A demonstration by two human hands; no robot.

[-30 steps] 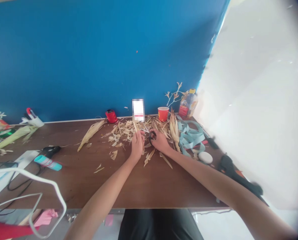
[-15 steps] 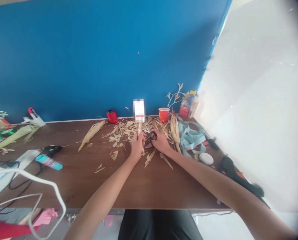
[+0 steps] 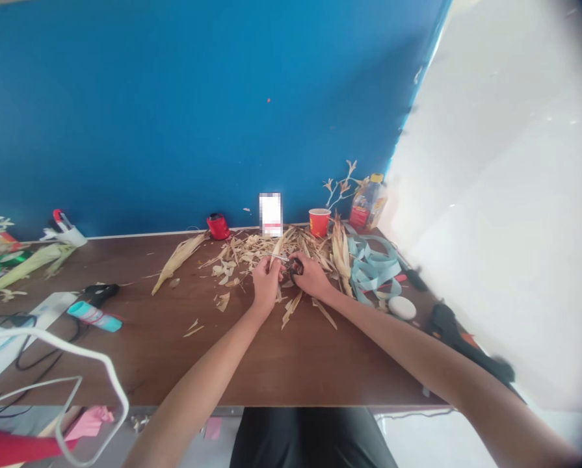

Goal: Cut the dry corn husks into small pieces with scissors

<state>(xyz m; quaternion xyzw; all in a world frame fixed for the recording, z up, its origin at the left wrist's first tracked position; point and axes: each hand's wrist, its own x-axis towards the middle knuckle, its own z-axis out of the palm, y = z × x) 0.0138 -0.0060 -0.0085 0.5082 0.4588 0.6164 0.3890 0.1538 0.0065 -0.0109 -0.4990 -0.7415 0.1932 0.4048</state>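
My left hand [image 3: 266, 281] is closed around the lower part of a pale corn husk strip [image 3: 277, 248], which stands up from the fingers. My right hand [image 3: 312, 275] grips a pair of scissors [image 3: 296, 268] by black handles. Their blades point left and lie across the strip, just above my left fingers. Whether the blades are cutting into it is too small to tell. Scraps of dry husk [image 3: 251, 250] spread over the table behind and around both hands.
On the brown table [image 3: 173, 364], a red paper cup [image 3: 319, 223], a plastic bottle [image 3: 367, 205], a husk bundle [image 3: 341, 255] and blue ribbon [image 3: 376, 263] stand or lie to the right. A dried husk [image 3: 178, 261], red roll [image 3: 218, 227] and power strip [image 3: 32, 331] are left.
The scissors have swung left, and their blades now cross the husk strip. My right hand has shifted slightly left, while my left hand has barely moved.
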